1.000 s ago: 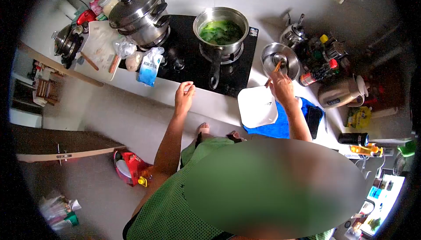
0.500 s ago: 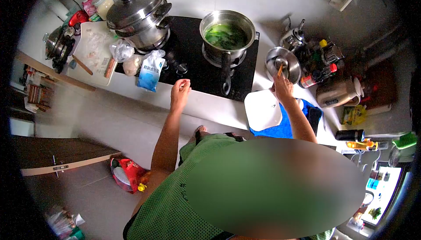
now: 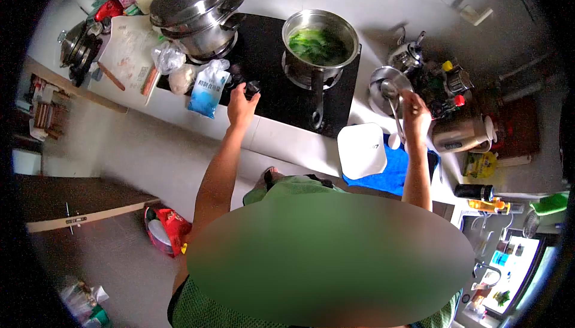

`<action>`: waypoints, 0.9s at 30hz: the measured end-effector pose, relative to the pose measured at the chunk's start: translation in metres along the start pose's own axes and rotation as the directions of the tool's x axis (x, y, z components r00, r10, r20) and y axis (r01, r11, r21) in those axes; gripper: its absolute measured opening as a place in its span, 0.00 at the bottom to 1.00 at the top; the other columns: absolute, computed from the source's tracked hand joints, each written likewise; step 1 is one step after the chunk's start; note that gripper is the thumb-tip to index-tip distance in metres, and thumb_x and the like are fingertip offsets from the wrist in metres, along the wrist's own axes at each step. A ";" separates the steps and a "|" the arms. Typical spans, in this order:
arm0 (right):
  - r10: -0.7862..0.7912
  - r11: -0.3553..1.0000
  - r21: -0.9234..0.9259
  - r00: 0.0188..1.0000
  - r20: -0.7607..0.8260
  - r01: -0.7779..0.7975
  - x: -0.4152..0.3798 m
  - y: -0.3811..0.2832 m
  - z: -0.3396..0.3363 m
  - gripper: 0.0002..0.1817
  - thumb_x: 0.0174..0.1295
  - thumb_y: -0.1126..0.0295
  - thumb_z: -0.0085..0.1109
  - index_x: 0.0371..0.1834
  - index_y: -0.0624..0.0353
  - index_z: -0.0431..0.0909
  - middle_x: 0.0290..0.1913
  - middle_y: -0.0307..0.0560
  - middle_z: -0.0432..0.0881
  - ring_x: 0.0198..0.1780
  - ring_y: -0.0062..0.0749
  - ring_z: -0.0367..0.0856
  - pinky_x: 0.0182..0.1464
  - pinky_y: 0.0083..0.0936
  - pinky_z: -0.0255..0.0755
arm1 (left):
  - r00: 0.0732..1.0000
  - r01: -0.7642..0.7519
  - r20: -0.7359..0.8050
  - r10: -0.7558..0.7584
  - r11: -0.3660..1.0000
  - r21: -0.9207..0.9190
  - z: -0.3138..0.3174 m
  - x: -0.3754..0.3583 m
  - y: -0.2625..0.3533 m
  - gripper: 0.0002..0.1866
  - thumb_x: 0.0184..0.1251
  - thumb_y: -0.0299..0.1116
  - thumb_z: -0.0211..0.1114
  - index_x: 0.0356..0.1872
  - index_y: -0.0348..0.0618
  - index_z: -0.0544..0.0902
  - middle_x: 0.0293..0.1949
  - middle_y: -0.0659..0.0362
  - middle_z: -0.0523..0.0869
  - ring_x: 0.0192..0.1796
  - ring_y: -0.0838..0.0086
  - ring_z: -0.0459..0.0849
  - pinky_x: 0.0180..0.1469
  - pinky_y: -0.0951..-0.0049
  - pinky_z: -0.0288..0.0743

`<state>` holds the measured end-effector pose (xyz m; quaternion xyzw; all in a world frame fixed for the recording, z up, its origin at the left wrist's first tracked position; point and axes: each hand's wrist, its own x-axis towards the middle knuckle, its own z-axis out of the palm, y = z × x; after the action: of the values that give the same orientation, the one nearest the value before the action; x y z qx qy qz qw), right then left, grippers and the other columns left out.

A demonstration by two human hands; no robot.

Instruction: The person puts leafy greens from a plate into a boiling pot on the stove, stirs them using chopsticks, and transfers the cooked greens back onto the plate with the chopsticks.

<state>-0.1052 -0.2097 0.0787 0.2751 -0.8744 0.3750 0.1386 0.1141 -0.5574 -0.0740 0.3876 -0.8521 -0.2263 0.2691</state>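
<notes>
My left hand (image 3: 242,110) is at the front edge of the black stove, thumb and fingers around a dark control knob (image 3: 253,88). To its left stands a blue-and-white salt bag (image 3: 208,91). A long-handled pot (image 3: 321,64) with green leaves in liquid sits on the right burner. My right hand (image 3: 416,117) is closed beside a steel bowl (image 3: 378,99); what its fingers hold is not clear. A metal ladle (image 3: 389,90) leans in that bowl, its handle close to the hand. Below stands a white square dish (image 3: 362,153).
A lidded steel pot (image 3: 194,13) occupies the left burner. Farther left lies a cutting board (image 3: 130,52) with a knife (image 3: 111,76). A blue cloth (image 3: 383,175), a kettle (image 3: 458,134) and several bottles crowd the right side. A red bag (image 3: 171,230) lies on the floor.
My left hand has moved up onto the stove knob. My right hand, earlier holding chopsticks in the steel bowl, has shifted right, out of the bowl. The ladle handle now shows.
</notes>
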 end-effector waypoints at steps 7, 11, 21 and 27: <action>0.190 0.862 0.495 0.975 -0.115 -0.110 -0.010 0.003 0.005 0.15 0.64 0.63 0.49 0.41 0.66 0.76 0.33 0.43 0.79 0.33 0.22 0.76 0.38 0.19 0.70 | 0.997 -0.002 0.074 -0.007 0.992 0.130 -0.003 0.017 0.012 0.27 0.46 0.43 0.69 0.48 0.45 0.72 0.41 0.53 0.76 0.44 0.56 0.77 0.43 0.60 0.73; 0.232 0.802 0.584 0.967 -0.102 -0.130 -0.011 -0.006 0.003 0.15 0.64 0.62 0.49 0.42 0.62 0.78 0.35 0.44 0.81 0.36 0.23 0.79 0.40 0.18 0.74 | 0.992 -0.007 0.126 -0.015 0.984 0.180 -0.006 0.027 0.015 0.20 0.45 0.42 0.70 0.37 0.46 0.76 0.37 0.55 0.78 0.42 0.59 0.78 0.41 0.59 0.73; 0.182 0.787 0.610 0.979 -0.097 -0.086 -0.006 -0.039 0.006 0.15 0.66 0.63 0.45 0.42 0.63 0.77 0.37 0.45 0.80 0.37 0.26 0.80 0.40 0.21 0.74 | 0.976 -0.026 0.217 -0.027 0.971 0.238 -0.011 0.034 0.018 0.18 0.44 0.41 0.71 0.33 0.45 0.76 0.34 0.55 0.79 0.40 0.59 0.79 0.40 0.62 0.74; 0.208 0.740 0.663 0.976 -0.060 -0.117 -0.005 -0.053 0.011 0.12 0.65 0.66 0.47 0.40 0.65 0.75 0.36 0.42 0.78 0.37 0.23 0.75 0.42 0.20 0.70 | 0.964 0.021 0.251 -0.084 0.970 0.243 -0.015 0.036 0.024 0.17 0.44 0.39 0.71 0.33 0.46 0.77 0.35 0.56 0.79 0.41 0.60 0.78 0.41 0.61 0.73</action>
<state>-0.0708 -0.2462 0.0996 0.2039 -0.6973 0.6848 0.0570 0.0906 -0.5743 -0.0388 0.4068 -0.8903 -0.1782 0.1008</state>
